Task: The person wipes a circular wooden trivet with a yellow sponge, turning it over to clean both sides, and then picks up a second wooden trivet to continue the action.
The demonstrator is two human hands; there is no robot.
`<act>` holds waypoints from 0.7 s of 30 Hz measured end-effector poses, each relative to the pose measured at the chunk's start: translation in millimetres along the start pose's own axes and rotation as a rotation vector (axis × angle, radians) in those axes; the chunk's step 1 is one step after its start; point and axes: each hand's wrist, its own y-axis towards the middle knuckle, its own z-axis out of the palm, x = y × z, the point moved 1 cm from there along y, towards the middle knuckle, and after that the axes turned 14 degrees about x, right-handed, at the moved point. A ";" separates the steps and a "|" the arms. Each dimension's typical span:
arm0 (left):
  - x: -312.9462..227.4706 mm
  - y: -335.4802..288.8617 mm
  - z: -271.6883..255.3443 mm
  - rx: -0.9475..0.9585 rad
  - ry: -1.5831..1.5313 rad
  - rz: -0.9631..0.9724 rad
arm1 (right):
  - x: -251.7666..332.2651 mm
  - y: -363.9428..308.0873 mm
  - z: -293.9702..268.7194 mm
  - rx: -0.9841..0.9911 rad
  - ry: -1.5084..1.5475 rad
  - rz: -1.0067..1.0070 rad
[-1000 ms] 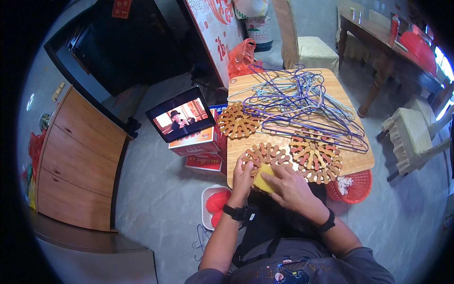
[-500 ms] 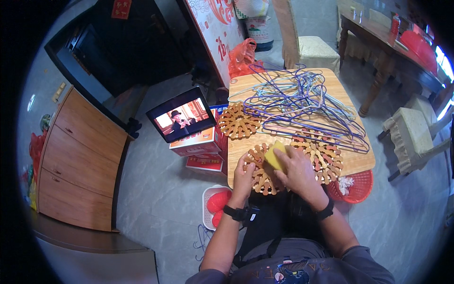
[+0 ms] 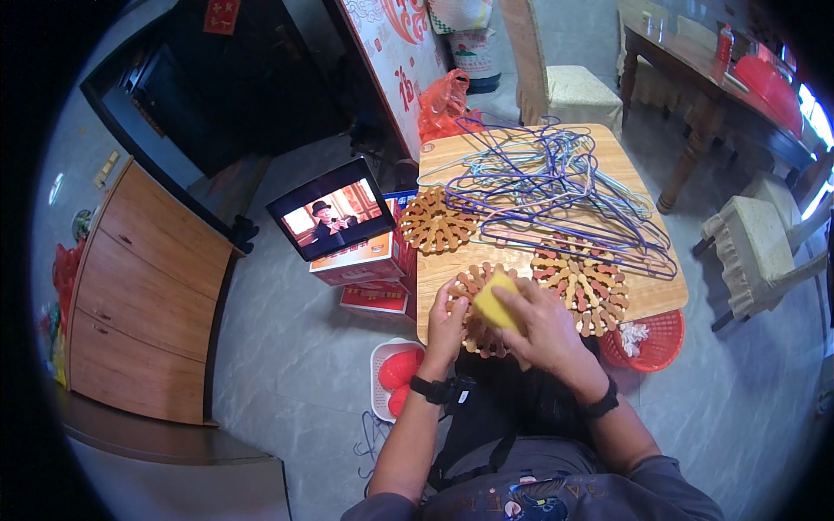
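At the near edge of the small wooden table (image 3: 647, 300), my left hand (image 3: 446, 321) grips the left rim of a round wooden trivet (image 3: 472, 280) made of small linked pieces. My right hand (image 3: 543, 326) is closed around a yellow sponge (image 3: 496, 300), which covers the middle of that trivet. A second round trivet (image 3: 580, 291) with reddish and light pieces lies flat just right of my right hand. A third, browner trivet (image 3: 437, 221) rests at the table's left edge. Behind them spreads a tangled heap of blue and pale clothes hangers (image 3: 556, 191).
Left of the table, a tablet (image 3: 332, 211) playing a video stands on stacked red boxes (image 3: 373, 260). A red basket (image 3: 656, 343) with crumpled white stuff sits below the right corner; a white basket (image 3: 377, 391) holding red things is on the floor at left. Chairs (image 3: 578, 91) stand beyond.
The sponge in my right hand has shifted slightly left and down across the trivet, and is tilted differently. My left hand keeps its hold on the rim.
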 end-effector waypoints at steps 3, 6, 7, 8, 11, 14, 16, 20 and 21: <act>-12.4 -6.1 4.7 -0.002 -0.011 -0.092 | -5.2 21.9 -5.7 0.011 -0.040 0.120; -7.1 -3.6 2.2 -0.007 0.049 -0.077 | -6.3 35.2 -3.2 -0.025 -0.051 0.135; -6.3 -2.6 2.9 0.000 0.047 -0.055 | -11.0 36.8 7.6 -0.025 -0.102 0.158; -4.6 -2.7 2.2 0.002 0.042 -0.034 | -6.0 35.8 8.3 0.023 -0.107 0.166; 1.9 -1.7 -2.0 -0.004 -0.018 -0.042 | 7.5 27.4 10.7 0.095 -0.121 0.141; 12.9 5.9 -7.8 -0.061 0.188 0.091 | 17.5 7.3 16.8 0.128 -0.174 0.046; 11.4 3.1 -3.4 -0.045 0.116 0.058 | 17.8 -7.0 19.3 0.131 -0.184 -0.014; 9.2 1.7 -2.0 -0.029 0.072 0.046 | 26.6 -25.3 7.3 0.221 -0.162 -0.032; 11.2 1.7 -4.1 -0.026 0.045 0.063 | 27.3 -27.5 4.8 0.207 -0.154 -0.052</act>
